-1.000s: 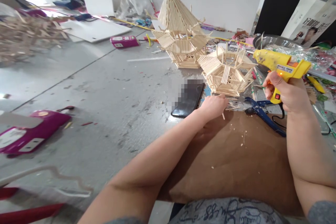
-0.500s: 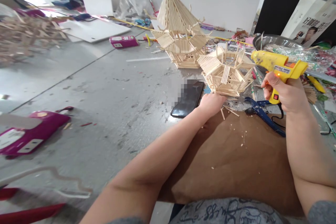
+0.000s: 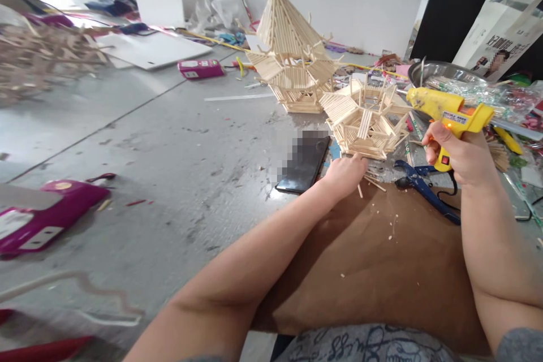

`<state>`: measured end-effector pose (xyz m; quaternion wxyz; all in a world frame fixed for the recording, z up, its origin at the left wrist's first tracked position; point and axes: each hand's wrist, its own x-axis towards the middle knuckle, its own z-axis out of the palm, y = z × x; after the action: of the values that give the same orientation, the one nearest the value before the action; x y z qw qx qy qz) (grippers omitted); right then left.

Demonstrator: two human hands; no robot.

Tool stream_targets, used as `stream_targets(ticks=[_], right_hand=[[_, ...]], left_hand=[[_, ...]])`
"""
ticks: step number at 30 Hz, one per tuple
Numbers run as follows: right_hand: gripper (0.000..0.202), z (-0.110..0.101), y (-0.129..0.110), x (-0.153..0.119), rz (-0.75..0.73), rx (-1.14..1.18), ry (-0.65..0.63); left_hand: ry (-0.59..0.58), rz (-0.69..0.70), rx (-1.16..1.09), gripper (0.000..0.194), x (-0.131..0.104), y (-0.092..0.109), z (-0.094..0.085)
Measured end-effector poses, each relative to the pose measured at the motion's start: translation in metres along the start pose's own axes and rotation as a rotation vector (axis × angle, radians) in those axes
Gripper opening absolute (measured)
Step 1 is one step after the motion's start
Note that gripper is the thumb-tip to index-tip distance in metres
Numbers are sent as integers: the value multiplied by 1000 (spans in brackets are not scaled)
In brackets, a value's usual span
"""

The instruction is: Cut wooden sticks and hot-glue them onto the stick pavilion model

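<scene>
My right hand [image 3: 462, 153] is wrapped round the handle of a yellow glue gun [image 3: 445, 107], whose nozzle points left toward a low wooden stick frame [image 3: 367, 119]. At the front base of that frame is my left hand [image 3: 348, 172], its fingers closed; what they pinch, if anything, is too small and hidden to make out. Loose short sticks [image 3: 373, 182] lie just right of it. Behind stands a taller stick tower [image 3: 292, 68] with a pointed roof. A black phone [image 3: 303, 167] lies left of my left hand.
Blue pliers [image 3: 428, 189] lie between my forearms, by a brown cloth [image 3: 382, 260]. Purple power strips [image 3: 53, 215] are on the floor at left. A metal bowl [image 3: 445, 70], plastic-wrapped clutter and a white bag [image 3: 492, 28] stand at right.
My left hand has shifted slightly right and down along the base of the low frame. The glue gun in my right hand has moved slightly left and down.
</scene>
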<state>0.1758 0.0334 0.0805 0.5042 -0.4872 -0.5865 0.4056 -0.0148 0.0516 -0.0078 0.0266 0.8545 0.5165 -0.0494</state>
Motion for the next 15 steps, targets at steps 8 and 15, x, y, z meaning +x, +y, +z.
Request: stream_targets(ticks=[8,15], right_hand=[[30,-2,5,2,-25,-6,-1],[31,-1,5,3,0,19,-9]], left_hand=[[56,49,-19,30,1,-1,4],[27,29,-41,30,5,-3,9]])
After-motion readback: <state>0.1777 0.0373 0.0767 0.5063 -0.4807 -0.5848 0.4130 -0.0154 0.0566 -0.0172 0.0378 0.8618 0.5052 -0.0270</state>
